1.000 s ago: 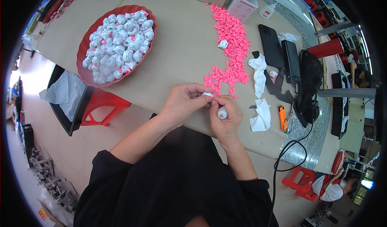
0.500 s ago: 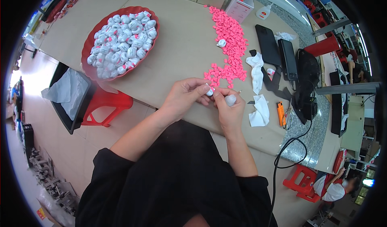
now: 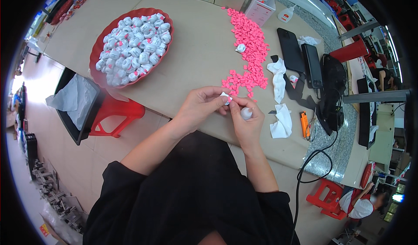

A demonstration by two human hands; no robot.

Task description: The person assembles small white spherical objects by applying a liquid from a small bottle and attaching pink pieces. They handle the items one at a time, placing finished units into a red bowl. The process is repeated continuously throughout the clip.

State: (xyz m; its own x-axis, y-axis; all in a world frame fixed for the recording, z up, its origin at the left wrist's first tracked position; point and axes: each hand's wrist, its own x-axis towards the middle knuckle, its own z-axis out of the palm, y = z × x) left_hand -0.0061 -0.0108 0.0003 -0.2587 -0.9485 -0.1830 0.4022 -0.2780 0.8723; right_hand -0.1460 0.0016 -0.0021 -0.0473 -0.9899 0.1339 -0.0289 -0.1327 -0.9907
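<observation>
Left hand (image 3: 201, 108): fingers pinched on a small white piece (image 3: 225, 98), now raised off the tabletop (image 3: 200, 58). Right hand (image 3: 247, 121): fingers curled round a white bottle (image 3: 246, 113) (glue, probably), tip brought closer. Pink pieces (image 3: 249, 49) beyond; red bowl (image 3: 101, 49) well apart.

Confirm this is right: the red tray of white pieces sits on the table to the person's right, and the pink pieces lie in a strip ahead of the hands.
Not quite. The head view shows the red tray of white pieces to the person's left, not right. The pink pieces do lie in a strip ahead of the left hand and right hand.
</observation>
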